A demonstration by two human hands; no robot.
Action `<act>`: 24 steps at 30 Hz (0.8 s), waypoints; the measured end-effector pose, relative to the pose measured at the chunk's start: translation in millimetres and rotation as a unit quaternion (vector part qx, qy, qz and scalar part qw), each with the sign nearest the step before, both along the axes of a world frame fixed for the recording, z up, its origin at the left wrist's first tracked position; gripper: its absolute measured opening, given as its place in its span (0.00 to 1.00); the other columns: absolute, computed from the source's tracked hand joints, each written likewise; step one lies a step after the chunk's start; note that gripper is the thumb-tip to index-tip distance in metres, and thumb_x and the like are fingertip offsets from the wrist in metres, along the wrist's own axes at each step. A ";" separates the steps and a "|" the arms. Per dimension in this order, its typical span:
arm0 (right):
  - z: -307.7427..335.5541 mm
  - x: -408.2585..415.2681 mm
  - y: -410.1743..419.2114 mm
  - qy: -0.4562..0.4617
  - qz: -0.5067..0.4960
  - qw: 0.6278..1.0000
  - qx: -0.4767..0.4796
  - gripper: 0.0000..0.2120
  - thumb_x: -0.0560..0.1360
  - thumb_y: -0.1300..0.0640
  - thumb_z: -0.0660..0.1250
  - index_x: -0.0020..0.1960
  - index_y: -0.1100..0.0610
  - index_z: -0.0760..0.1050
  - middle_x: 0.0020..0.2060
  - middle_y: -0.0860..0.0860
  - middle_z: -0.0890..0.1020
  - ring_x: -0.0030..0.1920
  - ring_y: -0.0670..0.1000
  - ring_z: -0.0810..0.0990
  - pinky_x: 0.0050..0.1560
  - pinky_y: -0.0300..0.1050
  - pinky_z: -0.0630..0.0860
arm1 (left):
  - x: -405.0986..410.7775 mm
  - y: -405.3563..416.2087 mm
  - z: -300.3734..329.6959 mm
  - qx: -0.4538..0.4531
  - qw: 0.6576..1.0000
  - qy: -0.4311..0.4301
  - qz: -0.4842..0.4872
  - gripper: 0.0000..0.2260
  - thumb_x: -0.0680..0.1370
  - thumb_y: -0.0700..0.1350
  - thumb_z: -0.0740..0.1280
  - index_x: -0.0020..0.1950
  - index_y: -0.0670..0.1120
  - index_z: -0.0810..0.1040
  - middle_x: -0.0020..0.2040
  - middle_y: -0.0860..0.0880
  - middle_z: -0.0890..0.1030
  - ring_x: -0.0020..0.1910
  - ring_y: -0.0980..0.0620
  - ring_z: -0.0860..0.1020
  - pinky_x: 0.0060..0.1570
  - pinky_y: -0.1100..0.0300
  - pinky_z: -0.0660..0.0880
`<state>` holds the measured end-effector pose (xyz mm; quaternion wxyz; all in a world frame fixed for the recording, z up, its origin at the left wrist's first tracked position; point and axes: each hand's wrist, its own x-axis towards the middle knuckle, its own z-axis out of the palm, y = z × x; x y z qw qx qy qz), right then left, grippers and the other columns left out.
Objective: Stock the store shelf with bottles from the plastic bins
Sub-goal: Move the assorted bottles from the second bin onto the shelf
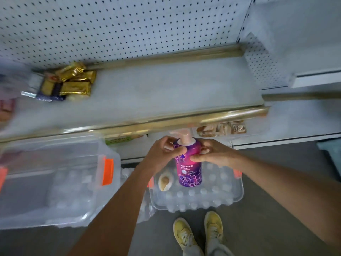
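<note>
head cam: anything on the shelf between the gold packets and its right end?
No. In the head view, the shelf is bare from the gold packets to its right end. Both hands hold the purple pump bottle below its front edge.

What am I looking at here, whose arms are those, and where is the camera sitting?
There is no machine: the camera sits on a person's head, looking down at their own arms. The left hand and right hand together hold an upright purple pump bottle above a clear plastic bin on the floor. Another clear bin stands to the left. Ahead is a white store shelf with gold snack packets at its left. The yellow shoes below are the person's.
</note>
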<state>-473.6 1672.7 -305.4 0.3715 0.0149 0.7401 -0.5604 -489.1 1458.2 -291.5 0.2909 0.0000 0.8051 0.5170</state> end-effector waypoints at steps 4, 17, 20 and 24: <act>71.8 1.1 0.7 0.040 -0.020 0.999 -0.004 0.23 0.71 0.55 0.75 0.63 0.43 0.74 0.56 0.42 0.81 0.60 0.49 0.78 0.60 0.49 0.76 | 5.5 4.8 63.2 0.063 0.995 -0.017 0.074 0.29 0.60 0.63 0.75 0.53 0.50 0.72 0.51 0.50 0.79 0.51 0.51 0.81 0.49 0.50 0.81; 260.9 5.5 26.3 0.170 -0.074 0.982 -0.041 0.18 0.70 0.43 0.71 0.58 0.46 0.79 0.54 0.46 0.84 0.53 0.48 0.83 0.47 0.47 0.82 | 40.3 12.5 190.3 0.082 0.990 0.096 -0.069 0.40 0.64 0.48 0.81 0.65 0.66 0.59 0.57 0.56 0.75 0.48 0.61 0.81 0.39 0.70 0.77; 295.1 8.3 33.2 0.210 -0.093 0.973 -0.034 0.17 0.71 0.43 0.71 0.58 0.46 0.78 0.53 0.46 0.84 0.54 0.49 0.82 0.49 0.51 0.82 | 33.3 20.9 219.3 0.084 0.984 0.145 -0.060 0.41 0.60 0.53 0.81 0.63 0.71 0.60 0.55 0.53 0.77 0.48 0.57 0.81 0.41 0.67 0.78; 333.9 8.0 43.9 0.252 -0.144 0.956 -0.037 0.17 0.74 0.50 0.70 0.62 0.50 0.76 0.55 0.50 0.83 0.56 0.54 0.81 0.43 0.48 0.80 | 25.4 35.0 252.8 0.113 0.975 0.175 -0.072 0.40 0.64 0.47 0.81 0.62 0.74 0.61 0.54 0.49 0.77 0.45 0.61 0.81 0.38 0.67 0.78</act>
